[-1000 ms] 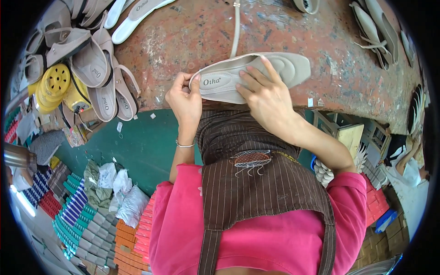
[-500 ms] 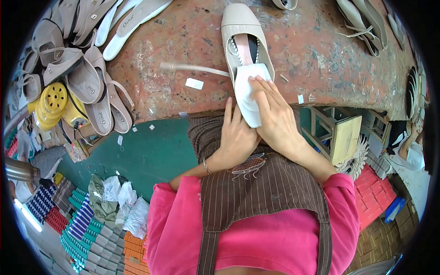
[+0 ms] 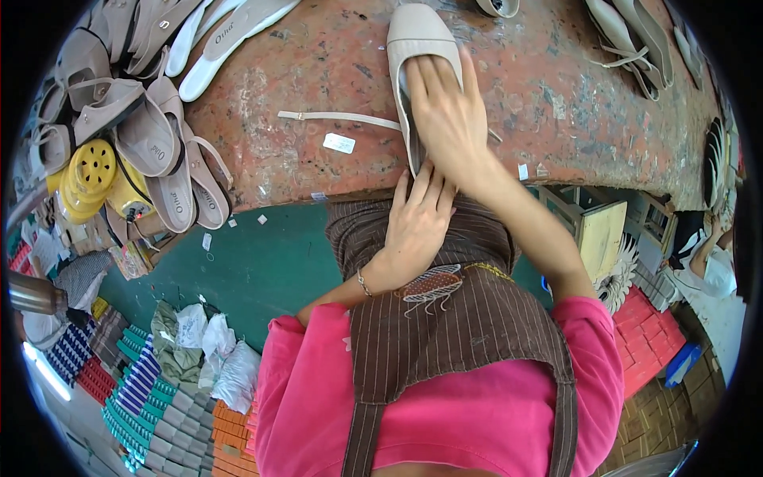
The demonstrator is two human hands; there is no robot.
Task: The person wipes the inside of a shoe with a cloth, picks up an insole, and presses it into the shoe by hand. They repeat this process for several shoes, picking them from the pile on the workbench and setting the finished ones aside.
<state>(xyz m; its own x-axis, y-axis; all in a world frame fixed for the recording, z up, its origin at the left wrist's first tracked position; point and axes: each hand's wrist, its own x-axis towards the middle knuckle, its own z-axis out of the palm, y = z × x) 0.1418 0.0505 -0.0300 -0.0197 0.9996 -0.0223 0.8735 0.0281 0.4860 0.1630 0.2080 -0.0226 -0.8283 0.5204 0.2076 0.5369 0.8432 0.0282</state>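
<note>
Shoe: beige, on the workbench right ahead of the wearer, toe pointing away, heel end by the near edge, and I have it almost centred from up here.
Right hand: in we go, back of the hand up, fingers stretched and sunk into the shoe's mouth, one finger lying outside along the right rim; the buried tips are hidden, so I cannot tell whether they grip anything.
Left hand: low at the heel end, fingers long and nearly straight, tips touching the shoe; whether they pinch it, I can't tell from my end.
Strap: thin, beige, running out from the shoe's left side across the bench, a small buckle near its far end.
White label: flat on the bench, just below the strap.
Shoe pile: heaped at my left, beige pairs overlapping, a yellow holed object tucked beside them.
White-edged soles: lying beyond the pile's right side.
Other pair: pale shoes, far right of the bench, well apart from both hands.
</note>
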